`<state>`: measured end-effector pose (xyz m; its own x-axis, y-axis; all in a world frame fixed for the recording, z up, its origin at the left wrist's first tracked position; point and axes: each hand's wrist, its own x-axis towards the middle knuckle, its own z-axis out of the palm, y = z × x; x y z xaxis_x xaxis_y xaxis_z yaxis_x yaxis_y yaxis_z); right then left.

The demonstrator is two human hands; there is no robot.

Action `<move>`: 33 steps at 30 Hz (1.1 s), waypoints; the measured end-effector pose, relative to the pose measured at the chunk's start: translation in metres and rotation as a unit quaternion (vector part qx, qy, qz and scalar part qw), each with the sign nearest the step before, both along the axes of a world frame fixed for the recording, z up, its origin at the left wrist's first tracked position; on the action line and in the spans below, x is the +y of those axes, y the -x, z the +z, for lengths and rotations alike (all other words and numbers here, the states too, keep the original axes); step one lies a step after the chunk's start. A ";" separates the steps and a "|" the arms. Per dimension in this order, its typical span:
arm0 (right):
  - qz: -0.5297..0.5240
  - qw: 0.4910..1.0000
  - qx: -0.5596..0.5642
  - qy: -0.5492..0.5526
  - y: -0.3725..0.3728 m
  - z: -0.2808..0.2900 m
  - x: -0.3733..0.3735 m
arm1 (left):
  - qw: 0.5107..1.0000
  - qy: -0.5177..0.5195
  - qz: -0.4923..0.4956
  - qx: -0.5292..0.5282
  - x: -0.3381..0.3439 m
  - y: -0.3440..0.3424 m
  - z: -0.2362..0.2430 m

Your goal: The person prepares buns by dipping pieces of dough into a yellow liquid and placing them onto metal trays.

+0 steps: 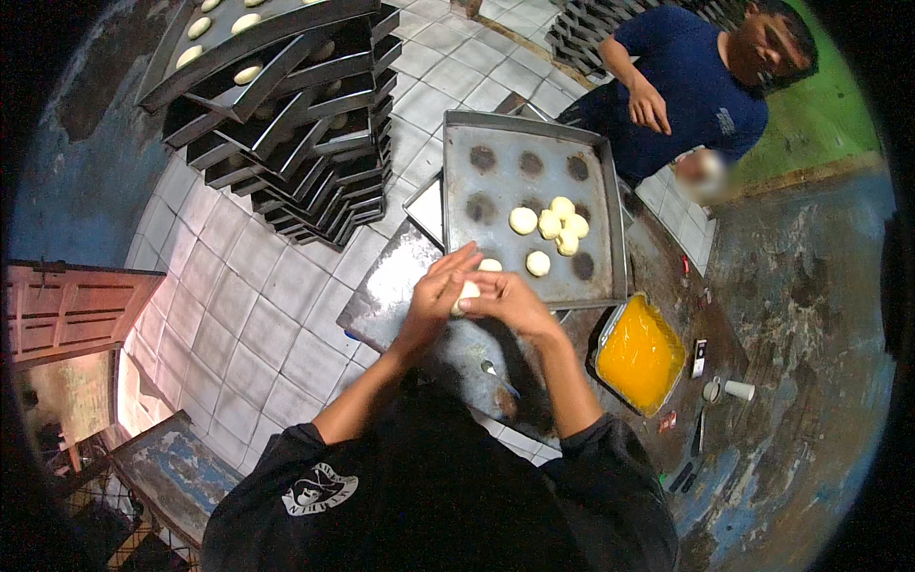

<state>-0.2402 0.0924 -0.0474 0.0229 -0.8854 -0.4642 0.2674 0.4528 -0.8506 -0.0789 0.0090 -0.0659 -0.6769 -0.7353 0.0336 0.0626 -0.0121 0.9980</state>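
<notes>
Where the two hands meet, a little below the centre of the view, a pale dough piece [466,297] is cupped between them. The left hand [437,297] is fairly flat, its fingers long, close together and pointing toward one o'clock, with the dough against its palm side. Coming in from five o'clock, the right hand [505,301] is bent and narrowed around the piece, its fingers reaching across toward the left palm. The hands cover part of the dough, so its full outline cannot be told; what shows is cream-white, smooth and rounded. Just past the fingers, toward one o'clock, a dough ball [490,265] rests near the seven-o'clock corner of a grey metal tray [505,187] marked with dark round spots. At about four o'clock from that tray's middle, a cluster of four balls [576,227] touch one another; a single ball [523,221] lies just beside them at their nine o'clock, and another ball [538,263] sits apart toward six o'clock. From the hands, a basin [621,397] of glossy yellow-orange stuff stands near four o'clock, a tall stack of trays [319,95] rises between ten and eleven, and a co-worker in a navy shirt [667,76] is toward half past one.
</notes>
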 end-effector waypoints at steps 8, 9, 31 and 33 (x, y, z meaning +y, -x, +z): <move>0.026 0.698 0.699 0.155 0.058 -0.135 -0.076 | 0.978 -0.067 0.189 -0.067 -0.077 -0.060 -0.033; 0.076 0.675 0.725 0.112 0.055 -0.138 -0.079 | 0.977 -0.065 0.190 -0.067 -0.084 -0.067 -0.034; -0.063 0.571 0.790 -0.216 0.149 -0.119 -0.040 | 0.956 -0.115 0.264 -0.060 -0.083 -0.055 -0.037; -0.047 0.589 0.784 -0.192 0.148 -0.104 -0.032 | 0.958 -0.109 0.260 -0.055 -0.074 -0.043 -0.030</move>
<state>-0.3886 0.0604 -0.1519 -0.7407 -0.6717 -0.0161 -0.6708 0.7379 0.0738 -0.0355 -0.0654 -0.0956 -0.2085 -0.9553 -0.2094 0.0109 -0.2164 0.9763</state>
